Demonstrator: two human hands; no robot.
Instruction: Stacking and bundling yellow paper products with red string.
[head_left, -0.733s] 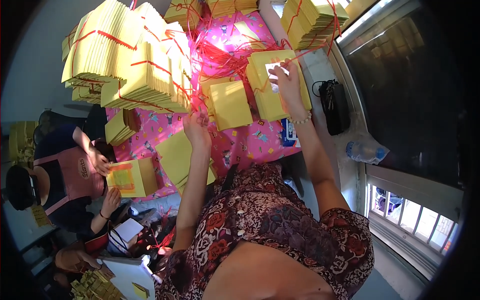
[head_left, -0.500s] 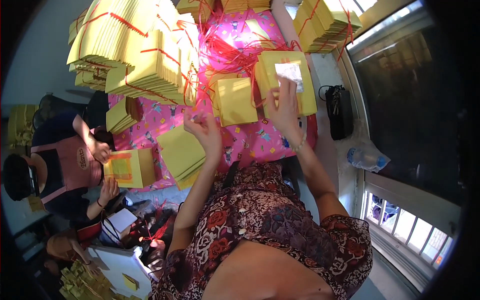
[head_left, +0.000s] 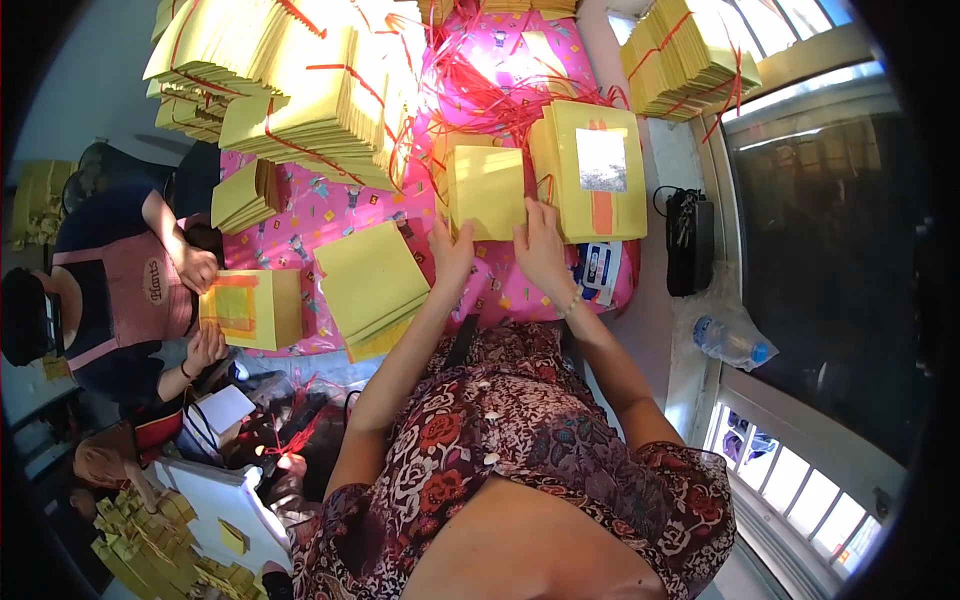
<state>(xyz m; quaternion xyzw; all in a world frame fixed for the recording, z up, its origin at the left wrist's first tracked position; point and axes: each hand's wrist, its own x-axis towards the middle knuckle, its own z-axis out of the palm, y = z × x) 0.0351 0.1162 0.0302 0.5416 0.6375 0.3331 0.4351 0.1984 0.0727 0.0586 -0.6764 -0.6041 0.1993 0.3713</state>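
A small stack of yellow paper sheets lies in front of me on the pink patterned table cover. My left hand is at its near left corner, fingers along the side and thumb at the near edge. At the near right corner, my right hand has its fingers bent against the stack's side. Both hands seem to grip these corners, though the fingertips are partly hidden. Just right stands a larger yellow paper stack, topped with a silver foil square and an orange strip.
Tall red-tied bundles of yellow paper fill the far left. Red ribbons lie tangled beyond the stacks. Another stack is left of my arm. A co-worker holds orange-marked paper. A black case and bottle sit right.
My right hand has left the foil square and come left to the small stack. My left hand has moved right to that stack's corner. The view has shifted slightly.
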